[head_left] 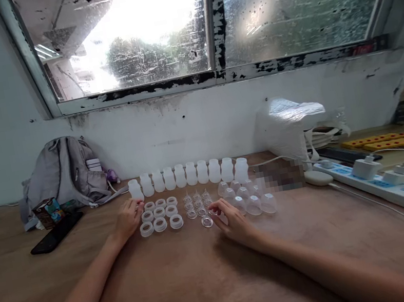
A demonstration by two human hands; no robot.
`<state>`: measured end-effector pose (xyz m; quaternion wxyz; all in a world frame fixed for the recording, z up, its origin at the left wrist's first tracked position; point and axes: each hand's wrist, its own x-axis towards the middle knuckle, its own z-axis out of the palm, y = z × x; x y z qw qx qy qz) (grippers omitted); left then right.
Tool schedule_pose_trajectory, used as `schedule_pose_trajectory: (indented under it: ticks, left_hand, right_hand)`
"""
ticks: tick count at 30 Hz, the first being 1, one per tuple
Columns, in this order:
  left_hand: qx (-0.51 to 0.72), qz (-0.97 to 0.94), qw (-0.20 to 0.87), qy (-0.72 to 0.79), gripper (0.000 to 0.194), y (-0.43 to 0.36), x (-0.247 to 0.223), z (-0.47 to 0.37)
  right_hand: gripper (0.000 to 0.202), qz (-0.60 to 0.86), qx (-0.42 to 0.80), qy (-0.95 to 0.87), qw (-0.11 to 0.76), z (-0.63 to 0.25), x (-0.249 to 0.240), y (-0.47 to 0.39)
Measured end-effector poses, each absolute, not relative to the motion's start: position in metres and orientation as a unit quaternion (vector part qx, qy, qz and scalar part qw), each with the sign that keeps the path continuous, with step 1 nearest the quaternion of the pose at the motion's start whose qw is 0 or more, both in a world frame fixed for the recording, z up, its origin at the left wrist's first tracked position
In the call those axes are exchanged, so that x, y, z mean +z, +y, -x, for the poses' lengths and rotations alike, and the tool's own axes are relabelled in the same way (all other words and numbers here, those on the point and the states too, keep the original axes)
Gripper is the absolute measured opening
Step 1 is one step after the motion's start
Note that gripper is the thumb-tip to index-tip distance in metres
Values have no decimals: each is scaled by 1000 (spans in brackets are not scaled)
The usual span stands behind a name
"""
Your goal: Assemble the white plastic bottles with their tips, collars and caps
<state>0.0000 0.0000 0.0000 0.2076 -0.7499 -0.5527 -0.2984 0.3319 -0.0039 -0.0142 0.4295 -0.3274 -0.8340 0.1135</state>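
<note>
Along the back of the wooden table runs a row of several translucent white bottles [191, 173]. In front of them lie several white rings [160, 224], small clear nipples [199, 204] and clear dome caps [253, 206], each kind grouped together. My left hand [128, 220] rests left of the rings, its fingertips near the base of the leftmost bottle [135, 190]. My right hand [231, 218] is between the nipples and the caps, thumb and fingers curled around a small clear piece. One clear nipple [206, 221] lies just left of that hand.
On the left are a grey backpack [63, 175], a small box [49, 213] and a black phone [57, 233]. A white power strip [388, 186] with plugs and cables lies on the right, near a round white device [318, 177] and yellow parts [391, 141].
</note>
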Motion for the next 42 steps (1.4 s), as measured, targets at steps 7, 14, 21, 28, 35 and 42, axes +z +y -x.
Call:
schedule_pose_trajectory:
  ticks: [7, 14, 21, 28, 35, 42]
  left_hand:
    - [-260, 878, 142, -375, 19, -34, 5, -68]
    - [-180, 936, -17, -302, 34, -63, 8, -113]
    - [-176, 934, -38, -308, 34, -64, 9, -111]
    - [-196, 929, 34, -312, 26, -61, 4, -111]
    - [-292, 816, 174, -468, 22, -46, -9, -102]
    - [-279, 808, 157, -494, 14, -39, -16, -97]
  right_hand:
    - [10, 218, 134, -927, 275, -331, -4, -22]
    - [19, 206, 116, -948, 214, -330, -1, -25]
    - [21, 207, 110, -949, 210, -330, -1, -25]
    - [16, 267, 107, -903, 318, -327, -13, -19]
    - [16, 316, 85, -887, 327, -330, -22, -4]
    - [29, 250, 137, -907, 310, -329, -16, -15]
